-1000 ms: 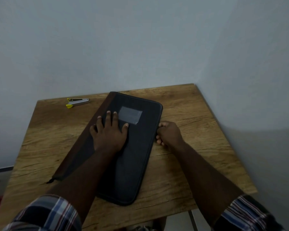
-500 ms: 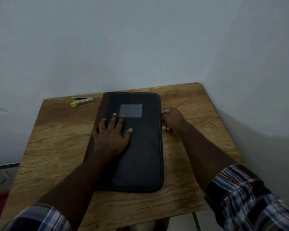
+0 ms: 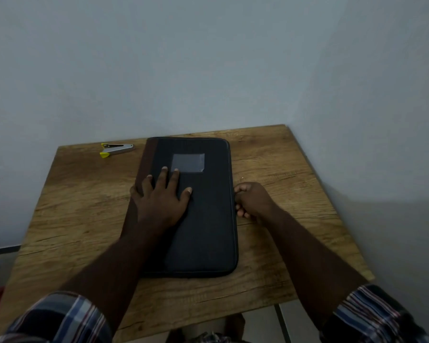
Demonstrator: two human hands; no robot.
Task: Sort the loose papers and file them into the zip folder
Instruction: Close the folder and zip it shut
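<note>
One zip folder (image 3: 203, 219), left hand (image 3: 162, 201) flat atop, right hand (image 3: 252, 200) seemingly pinching its edge.

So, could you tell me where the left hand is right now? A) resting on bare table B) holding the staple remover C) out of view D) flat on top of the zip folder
D: the left hand lies with fingers spread on the zip folder.
</note>
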